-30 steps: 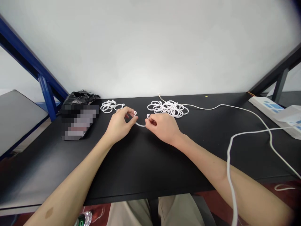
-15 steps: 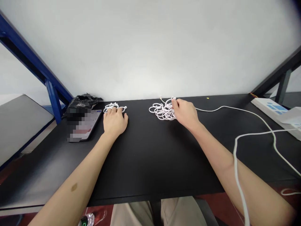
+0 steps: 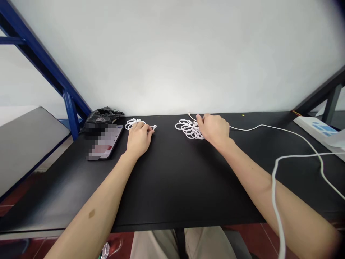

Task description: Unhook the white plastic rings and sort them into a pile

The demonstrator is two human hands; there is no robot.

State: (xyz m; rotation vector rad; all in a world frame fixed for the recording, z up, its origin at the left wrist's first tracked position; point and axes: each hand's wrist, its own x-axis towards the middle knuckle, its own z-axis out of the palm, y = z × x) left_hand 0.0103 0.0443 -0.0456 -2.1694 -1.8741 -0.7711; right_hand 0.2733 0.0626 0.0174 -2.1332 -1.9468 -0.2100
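Note:
My left hand is at the small left group of white plastic rings, which have little round knobs. Its thumb and forefinger close on one white ring, whose knobbed end sticks out to the right. My right hand rests against the right side of a larger tangled pile of white rings. The right thumb lies along the top of that pile. The other right fingers are curled out of sight, so what they grip does not show.
A phone, partly blurred out, and a crumpled black plastic bag lie at the left of the black table. A white cable crosses over my right forearm. At right sits a white box with blue marks.
The view has shifted slightly. My left fingers have drawn together around a ring at the left group. The ring raised by my right fingertips no longer stands up from the pile.

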